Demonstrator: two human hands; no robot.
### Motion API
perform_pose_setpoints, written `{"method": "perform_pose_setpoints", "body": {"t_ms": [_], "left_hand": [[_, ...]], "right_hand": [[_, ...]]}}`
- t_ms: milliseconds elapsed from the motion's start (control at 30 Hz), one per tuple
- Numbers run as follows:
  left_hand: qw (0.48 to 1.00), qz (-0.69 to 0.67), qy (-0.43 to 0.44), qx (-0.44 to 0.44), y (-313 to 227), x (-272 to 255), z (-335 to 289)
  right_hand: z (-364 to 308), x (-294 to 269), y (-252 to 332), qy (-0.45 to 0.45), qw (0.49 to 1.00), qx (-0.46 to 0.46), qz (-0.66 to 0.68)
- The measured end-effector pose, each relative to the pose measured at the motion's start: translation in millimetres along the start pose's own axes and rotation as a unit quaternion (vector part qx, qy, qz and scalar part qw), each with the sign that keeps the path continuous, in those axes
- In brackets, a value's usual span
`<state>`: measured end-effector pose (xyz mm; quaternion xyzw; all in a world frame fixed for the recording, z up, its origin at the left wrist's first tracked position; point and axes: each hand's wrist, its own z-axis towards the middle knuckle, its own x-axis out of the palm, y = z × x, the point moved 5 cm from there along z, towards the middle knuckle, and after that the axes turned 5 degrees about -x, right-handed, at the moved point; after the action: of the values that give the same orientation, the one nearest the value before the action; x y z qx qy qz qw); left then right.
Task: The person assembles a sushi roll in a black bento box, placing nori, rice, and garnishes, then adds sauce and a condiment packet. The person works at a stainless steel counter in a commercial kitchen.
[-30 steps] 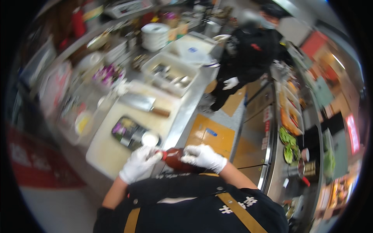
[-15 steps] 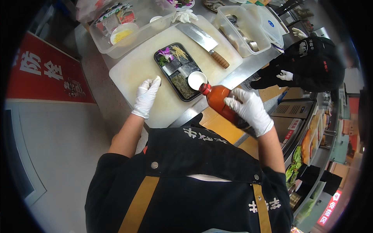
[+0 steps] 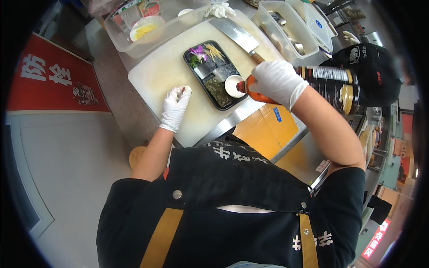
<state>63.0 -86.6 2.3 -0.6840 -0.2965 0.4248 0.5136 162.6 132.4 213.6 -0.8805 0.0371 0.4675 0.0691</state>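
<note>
My right hand, in a white glove, grips a sauce bottle with a dark label. The bottle is tipped, its red mouth at a small white bowl. That bowl sits in a corner of a black tray. Also in the tray are a purple flower, pale yellow strips, greyish pieces and a dark green seaweed-like piece. Left of the tray, my gloved left hand is closed over the white cutting board; a small reddish bit shows at its fingertips, too little to name.
A cleaver lies on the board behind the tray. Clear plastic bins stand at the back left and back right, the left one holding a bowl of yellow strips. A person in black stands at the right. A cardboard box is below the table edge.
My right hand has lifted and tipped the bottle, bringing its mouth from beside the bowl to the bowl. My left hand stays closed, shifted only slightly in view.
</note>
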Motion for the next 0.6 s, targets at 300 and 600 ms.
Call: {"method": "perform_pose_setpoints", "body": {"t_ms": [300,600], "left_hand": [[0.995,0.061,-0.034,0.067,-13,-2,-3],[0.994,0.092,-0.035,0.056,-12,-2,-3]], "right_hand": [[6,-33,32,-0.049,0.992,-0.065,-0.100],[13,-37,40,-0.064,0.972,-0.125,-0.191]]}}
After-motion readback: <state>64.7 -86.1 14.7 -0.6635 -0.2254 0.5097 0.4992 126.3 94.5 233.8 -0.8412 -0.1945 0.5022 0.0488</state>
